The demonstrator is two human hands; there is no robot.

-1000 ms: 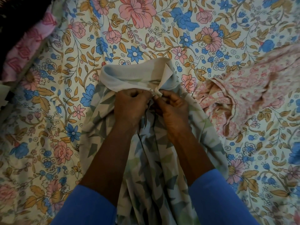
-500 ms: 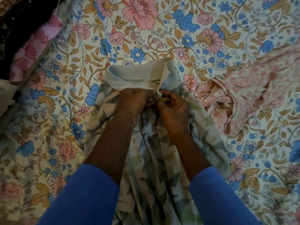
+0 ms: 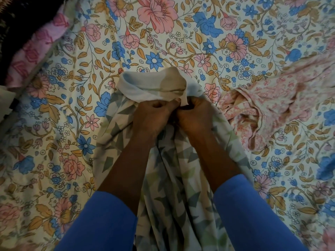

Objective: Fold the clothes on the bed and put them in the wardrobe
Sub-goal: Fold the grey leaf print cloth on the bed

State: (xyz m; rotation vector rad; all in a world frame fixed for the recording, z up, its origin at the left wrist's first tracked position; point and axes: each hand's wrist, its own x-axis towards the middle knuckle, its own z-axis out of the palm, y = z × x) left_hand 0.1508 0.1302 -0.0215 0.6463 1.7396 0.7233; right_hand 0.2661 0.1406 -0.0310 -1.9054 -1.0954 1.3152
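Note:
A white garment with a grey-green leaf print lies lengthwise on the floral bed sheet, its far end turned over so the pale inside shows. My left hand and my right hand sit side by side at that turned edge, knuckles up, each gripping the cloth in a fist. A second garment, pink with a fine flower print, lies crumpled on the sheet to the right, a little apart from my right hand.
A pink patterned fabric runs along the bed's left edge, with a dark area beyond it at top left. Open sheet stretches beyond the garment and to its left.
My hands have closed tighter together at the turned-over edge, bunching the cloth between them. The view has shifted slightly; the pink garment has not moved.

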